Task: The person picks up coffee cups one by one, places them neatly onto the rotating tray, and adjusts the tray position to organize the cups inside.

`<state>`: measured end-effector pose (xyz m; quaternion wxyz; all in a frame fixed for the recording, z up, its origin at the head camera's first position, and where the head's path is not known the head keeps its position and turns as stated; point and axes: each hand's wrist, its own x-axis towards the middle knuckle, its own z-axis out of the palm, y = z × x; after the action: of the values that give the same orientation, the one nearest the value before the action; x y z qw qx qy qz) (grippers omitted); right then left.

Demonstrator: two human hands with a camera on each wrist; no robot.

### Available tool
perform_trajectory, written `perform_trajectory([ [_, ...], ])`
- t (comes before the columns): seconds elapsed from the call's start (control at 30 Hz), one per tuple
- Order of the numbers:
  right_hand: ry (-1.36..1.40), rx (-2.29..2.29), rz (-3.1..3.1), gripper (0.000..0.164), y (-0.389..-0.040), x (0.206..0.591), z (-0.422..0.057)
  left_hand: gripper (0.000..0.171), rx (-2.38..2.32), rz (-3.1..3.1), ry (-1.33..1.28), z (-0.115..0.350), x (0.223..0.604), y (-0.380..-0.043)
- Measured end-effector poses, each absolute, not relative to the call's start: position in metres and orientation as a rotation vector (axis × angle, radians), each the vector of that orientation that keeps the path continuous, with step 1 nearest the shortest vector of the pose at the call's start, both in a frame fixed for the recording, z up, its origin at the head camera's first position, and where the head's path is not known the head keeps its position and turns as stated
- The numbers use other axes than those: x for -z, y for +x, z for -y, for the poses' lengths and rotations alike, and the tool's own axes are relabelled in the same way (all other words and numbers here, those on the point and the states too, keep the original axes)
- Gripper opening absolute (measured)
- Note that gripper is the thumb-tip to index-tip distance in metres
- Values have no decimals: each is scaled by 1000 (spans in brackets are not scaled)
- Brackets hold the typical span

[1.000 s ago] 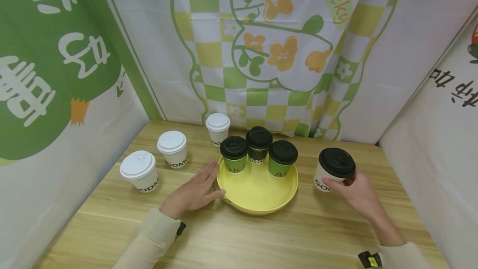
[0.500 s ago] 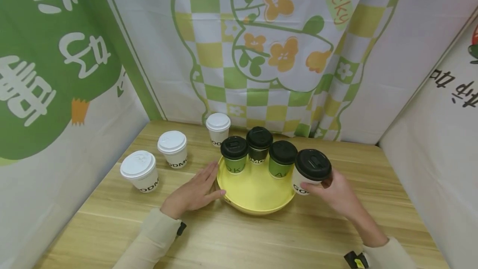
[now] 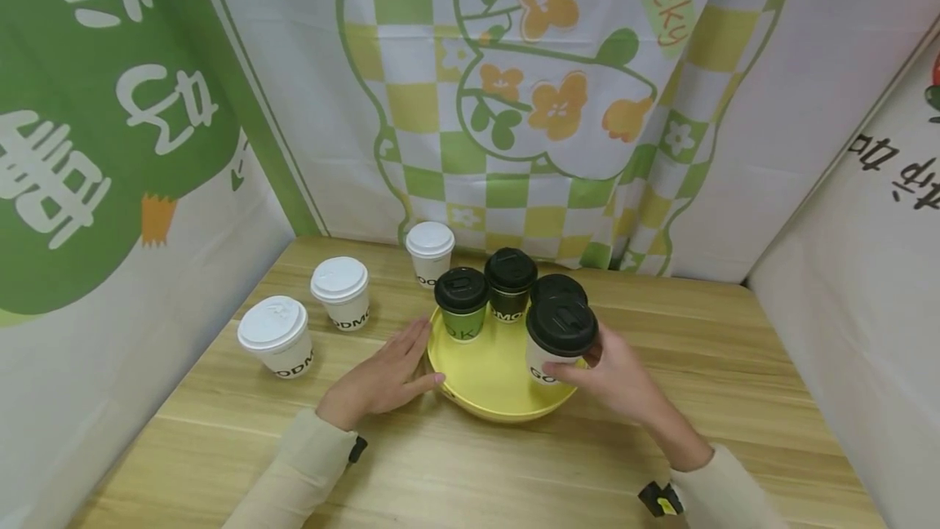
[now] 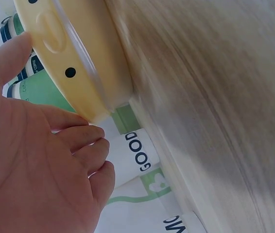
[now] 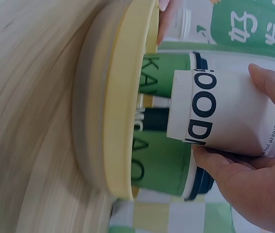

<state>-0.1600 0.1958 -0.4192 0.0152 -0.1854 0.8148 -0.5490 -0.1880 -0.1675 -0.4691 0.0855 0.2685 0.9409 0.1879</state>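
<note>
A yellow bowl (image 3: 477,386) stands on the table with a green lidded cup (image 3: 464,325), a dark lidded cup (image 3: 508,304) and another green cup in it. That other green cup's lid (image 3: 558,286) shows behind the held cup; its body (image 5: 159,165) appears in the right wrist view. My left hand (image 3: 385,370) touches the bowl's left rim, fingers extended. In my right hand (image 3: 624,378) is a white paper cup (image 3: 545,364) with a black lid, gripped by its side. The right wrist view has this cup (image 5: 230,111) raised above the bowl's rim (image 5: 118,97), apart from it.
On the left of the wooden table (image 3: 470,480) stand white-lidded cups: a near one (image 3: 275,337), a middle one (image 3: 340,292) and a far one (image 3: 429,253). A patterned curtain (image 3: 492,162) hangs behind the table, and fabric walls flank both sides.
My right hand has carried the black-lidded white cup leftward from the table right of the bowl to over the bowl's right part. The left hand has stayed on the rim.
</note>
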Motion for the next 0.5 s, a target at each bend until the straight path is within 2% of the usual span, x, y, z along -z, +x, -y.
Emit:
perform_trajectory([
  [0.23, -614, 1722, -2461, 70, -163, 421, -170, 90, -551, -2809, 809, 166, 467, -188],
  [0.5, -687, 1726, -2394, 68, -167, 429, -145, 90, -541, -2814, 809, 167, 468, -188],
])
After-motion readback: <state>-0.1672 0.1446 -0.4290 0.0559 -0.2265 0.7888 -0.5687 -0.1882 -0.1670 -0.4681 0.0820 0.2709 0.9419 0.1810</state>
